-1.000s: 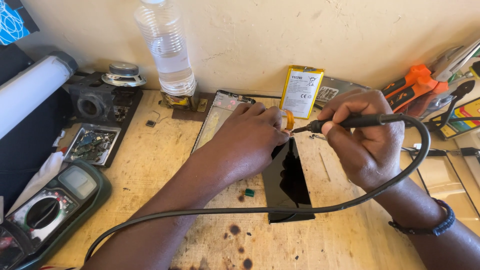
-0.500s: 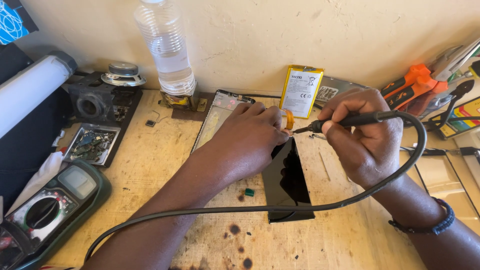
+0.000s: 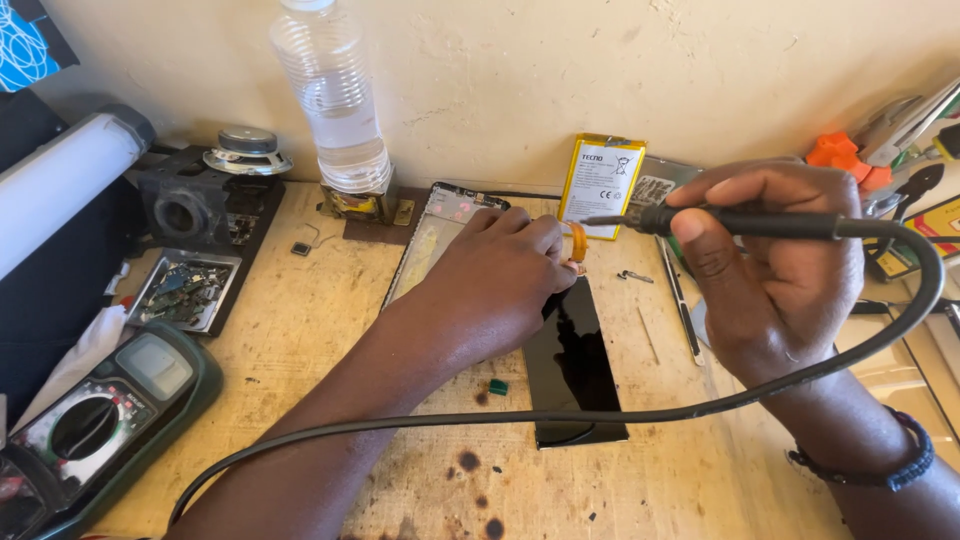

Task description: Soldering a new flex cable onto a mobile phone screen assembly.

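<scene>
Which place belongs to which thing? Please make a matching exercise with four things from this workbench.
Things:
1. soldering iron
2. multimeter
3. water bottle
4. black phone screen

Places:
A. at the wall, standing upright
B. in the right hand
C. flat on the bench, partly under the left hand
D. at the bench's near left corner

Pairs: 1-B, 2-D, 3-A, 4-C

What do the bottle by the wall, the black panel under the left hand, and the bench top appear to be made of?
The bottle looks like clear thin plastic: see-through, ribbed. The black panel under the left hand seems to be glossy glass or plastic; it mirrors light sharply. The bench top looks like bare, unfinished wood, pale with scratches and dark burn-like spots.
</scene>
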